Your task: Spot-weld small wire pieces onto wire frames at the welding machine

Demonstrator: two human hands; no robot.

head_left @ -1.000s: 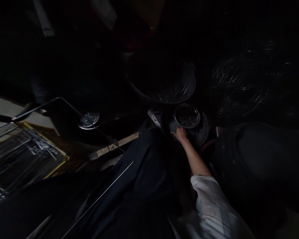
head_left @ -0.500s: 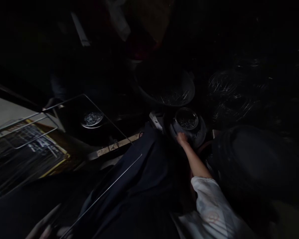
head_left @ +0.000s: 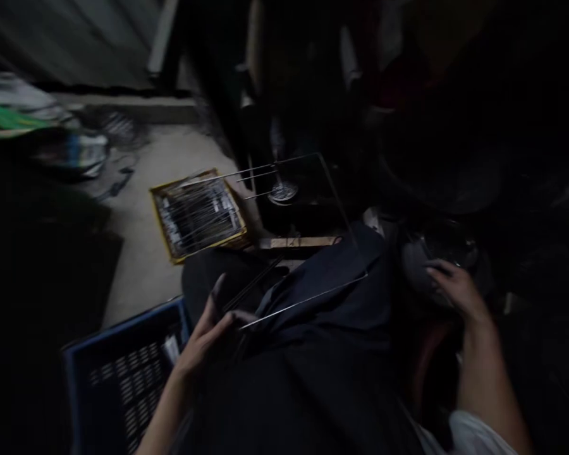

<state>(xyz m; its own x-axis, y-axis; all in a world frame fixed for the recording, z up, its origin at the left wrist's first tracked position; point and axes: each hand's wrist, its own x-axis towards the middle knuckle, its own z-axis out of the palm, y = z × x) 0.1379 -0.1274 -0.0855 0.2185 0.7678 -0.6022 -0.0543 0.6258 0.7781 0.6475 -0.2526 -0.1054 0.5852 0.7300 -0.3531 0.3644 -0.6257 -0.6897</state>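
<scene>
Concrete floor (head_left: 145, 284) in really dim light here, with some crumpled plastic (head_left: 16, 117) off in the far corner and a dark-clothed lap (head_left: 322, 354) filling the middle of the view. The left hand (head_left: 203, 341) has its grip closed on the near end of one long bent wire frame (head_left: 303, 301), which runs across the lap, turns a corner and reaches back over a yellow-edged tray (head_left: 196, 215). I'd guess it's light but stiff and a bit springy, so a long piece like that could whip around or snag. Holding it near a bend, or with both hands, looks like the safer bet. The right hand (head_left: 459, 291) sits with curved fingers on a dark round bowl (head_left: 422, 265), but it's too dark to tell if that grip is actually holding it. Count-wise, there are two hands, one frame in hand, one tray packed with too many metal rods (head_left: 196, 218) to count, one blue plastic crate (head_left: 123, 379) by the left hand, one metal dish (head_left: 282, 191) and one wooden strip (head_left: 298, 242).
</scene>
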